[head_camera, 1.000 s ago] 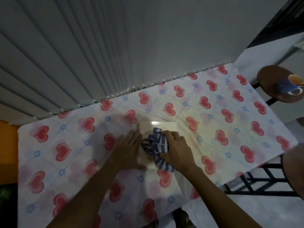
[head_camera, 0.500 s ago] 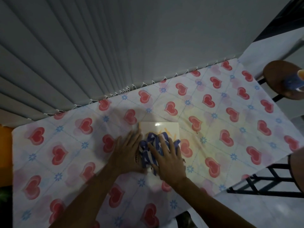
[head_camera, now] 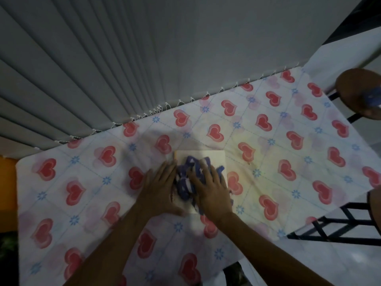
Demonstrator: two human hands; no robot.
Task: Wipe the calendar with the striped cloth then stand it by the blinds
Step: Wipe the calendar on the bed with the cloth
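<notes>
A pale, flat calendar (head_camera: 214, 156) lies on the heart-patterned tablecloth (head_camera: 288, 162) in the middle of the table. A bunched blue-and-white striped cloth (head_camera: 185, 180) sits on top of it. My right hand (head_camera: 212, 188) presses flat on the cloth with fingers spread. My left hand (head_camera: 158, 188) lies flat on the table, fingers together, touching the calendar's left edge. Most of the calendar is hidden under the cloth and my hands. Grey vertical blinds (head_camera: 123, 58) hang along the table's far edge.
A round brown stool (head_camera: 356, 91) with a blue object on it stands at the right. A dark metal frame (head_camera: 340, 226) shows below the table's right corner. An orange surface (head_camera: 7, 190) borders the table on the left.
My right hand went from gripping the bunched cloth to pressing it flat with spread fingers, sliding it up over the calendar. My left hand stayed at the calendar's left edge.
</notes>
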